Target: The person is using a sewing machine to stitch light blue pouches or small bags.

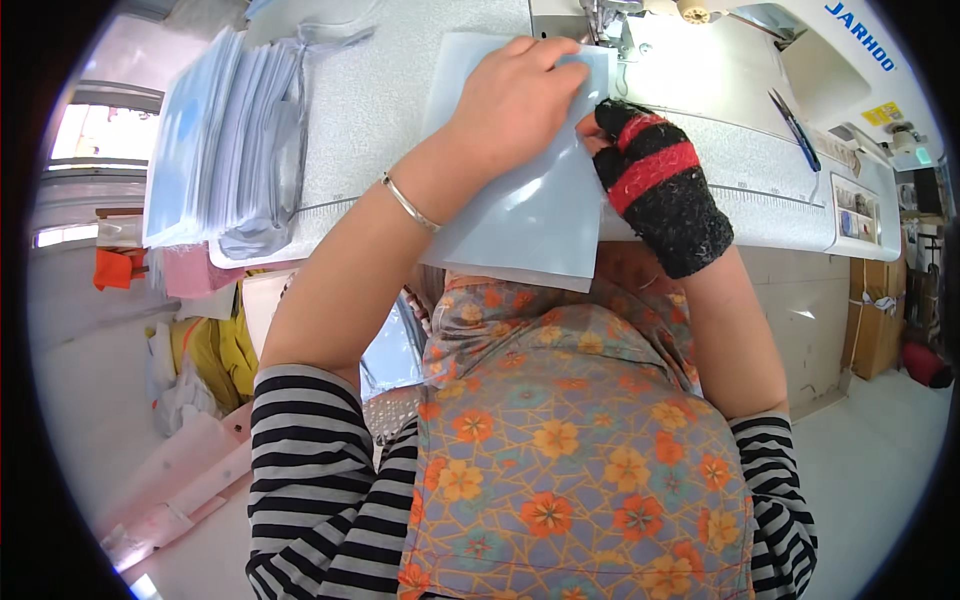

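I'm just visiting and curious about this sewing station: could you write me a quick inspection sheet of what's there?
Surface: pale speckled table, sewing machine at its far right.
Job's things: light blue sheet flat on the table, its near edge hanging over.
Clutter: stack of blue pieces at far left; scissors on the machine bed.
Hands: left hand bare, pressing flat on the sheet; right hand in a black and red fingerless glove, at the sheet's right edge.
Cables: nothing seen.
Surroundings: cardboard boxes on the floor at right; coloured cloth piled at left.
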Tool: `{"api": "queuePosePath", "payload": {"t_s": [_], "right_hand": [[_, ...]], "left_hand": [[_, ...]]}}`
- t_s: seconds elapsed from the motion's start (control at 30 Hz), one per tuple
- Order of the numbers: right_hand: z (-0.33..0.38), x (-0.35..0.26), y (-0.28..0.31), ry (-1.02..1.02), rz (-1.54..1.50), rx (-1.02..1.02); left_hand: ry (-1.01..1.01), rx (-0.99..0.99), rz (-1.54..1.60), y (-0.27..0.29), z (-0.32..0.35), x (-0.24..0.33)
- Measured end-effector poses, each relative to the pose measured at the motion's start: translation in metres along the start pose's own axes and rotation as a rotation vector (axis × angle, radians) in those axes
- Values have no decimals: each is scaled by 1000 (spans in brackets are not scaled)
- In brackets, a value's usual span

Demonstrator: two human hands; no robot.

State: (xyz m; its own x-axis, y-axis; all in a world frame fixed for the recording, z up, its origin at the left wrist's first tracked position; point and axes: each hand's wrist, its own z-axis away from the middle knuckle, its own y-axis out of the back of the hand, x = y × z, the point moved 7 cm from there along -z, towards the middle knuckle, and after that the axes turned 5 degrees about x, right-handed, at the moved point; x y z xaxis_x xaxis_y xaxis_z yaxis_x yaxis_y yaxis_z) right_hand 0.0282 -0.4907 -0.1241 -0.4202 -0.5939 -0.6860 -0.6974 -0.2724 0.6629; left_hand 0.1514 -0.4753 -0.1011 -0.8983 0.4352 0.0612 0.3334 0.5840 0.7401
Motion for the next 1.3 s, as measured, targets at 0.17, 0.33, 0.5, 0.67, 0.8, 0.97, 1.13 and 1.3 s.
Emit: {"api": "queuePosePath", "payload": {"t_s": [0.17, 0.33, 0.5, 0.67, 0.8, 0.97, 1.13, 1.3], "right_hand": [[-2, -1, 11, 87, 26, -24], [-34, 26, 35, 259, 582, 108], [-56, 48, 24, 276, 684, 43], [-48, 39, 27, 348, 557, 93], [-22, 22, 30, 447, 257, 29], [-15, 14, 25, 501, 254, -2], [-16, 14, 22, 503, 294, -3], [-15, 15, 21, 526, 318, 0]], "left_hand": [[-46, -53, 44, 0, 0, 12], [56, -155, 18, -10, -3, 11], [58, -50, -25, -13, -14, 7], [86, -57, -34, -17, -14, 3], [109, -83, -30, -20, -10, -1], [92, -47, -20, -19, -16, -4], [72, -163, 55, -6, -1, 21], [83, -155, 54, 2, 5, 31]]}}
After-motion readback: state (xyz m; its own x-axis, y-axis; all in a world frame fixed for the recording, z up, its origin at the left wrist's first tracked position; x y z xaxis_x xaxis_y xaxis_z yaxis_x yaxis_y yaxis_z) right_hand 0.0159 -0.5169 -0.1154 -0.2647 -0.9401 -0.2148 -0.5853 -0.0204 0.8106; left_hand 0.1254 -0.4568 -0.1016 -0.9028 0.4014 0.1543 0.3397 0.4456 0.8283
